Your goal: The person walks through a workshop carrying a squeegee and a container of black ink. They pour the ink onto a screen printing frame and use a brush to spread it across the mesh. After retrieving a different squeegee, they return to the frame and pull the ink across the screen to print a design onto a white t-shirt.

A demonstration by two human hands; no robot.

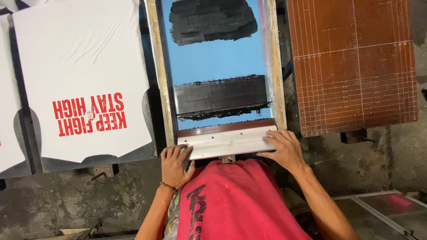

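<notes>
At the near end of the screen (pixel 220 62), both sets of fingers (pixel 272 137) are wrapped tight on the squeegee (pixel 227 141), left hand (pixel 175 165) and right hand (pixel 284 149) at its ends. Black ink (pixel 220 95) sits just beyond; printed white shirt (pixel 84 66) off left.

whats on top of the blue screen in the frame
On the blue screen: black ink smeared at the far end, a dark ink band, and the squeegee gripped by both hands. Whatever lies beneath the screen is hidden.
</notes>
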